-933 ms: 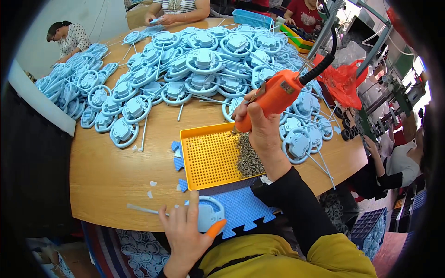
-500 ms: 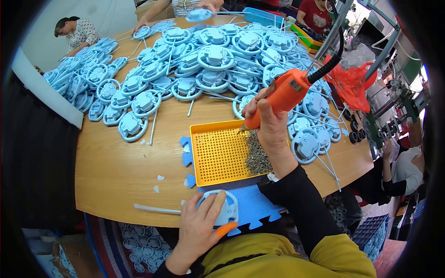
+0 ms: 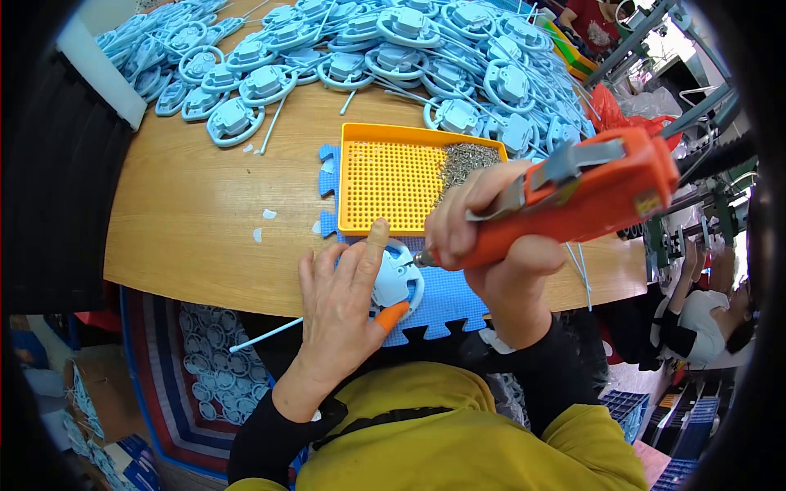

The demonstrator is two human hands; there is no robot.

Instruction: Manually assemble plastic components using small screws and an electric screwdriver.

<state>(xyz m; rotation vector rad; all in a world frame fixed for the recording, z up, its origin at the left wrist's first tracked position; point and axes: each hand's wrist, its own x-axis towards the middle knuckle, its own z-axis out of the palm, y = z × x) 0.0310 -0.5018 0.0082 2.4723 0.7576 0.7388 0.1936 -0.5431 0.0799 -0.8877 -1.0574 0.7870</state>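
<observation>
My left hand (image 3: 337, 303) presses a light blue plastic steering-wheel-shaped part (image 3: 395, 280) against the blue foam mat (image 3: 449, 301). An orange cover wraps its thumb, which lies along the part's near rim. From under that hand a thin light blue stick (image 3: 266, 335) reaches out to the left. My right hand (image 3: 512, 274) is closed around an orange electric screwdriver (image 3: 577, 196), held tilted. Its bit meets or nearly meets the part's upper right; exact contact is hard to make out. Just beyond, a yellow perforated tray (image 3: 350, 176) holds small metal screws (image 3: 473, 160) on its right side.
A big heap of similar light blue parts (image 3: 401, 61) covers the table's far side. White scraps (image 3: 268, 214) lie on the wooden table (image 3: 188, 221). Below its near edge, a bin of parts (image 3: 221, 360) stands at left. Another person (image 3: 708, 319) is at far right.
The screwdriver has come down from above the tray to the part under my left hand. The view has tilted downward, so the table sits higher in the picture.
</observation>
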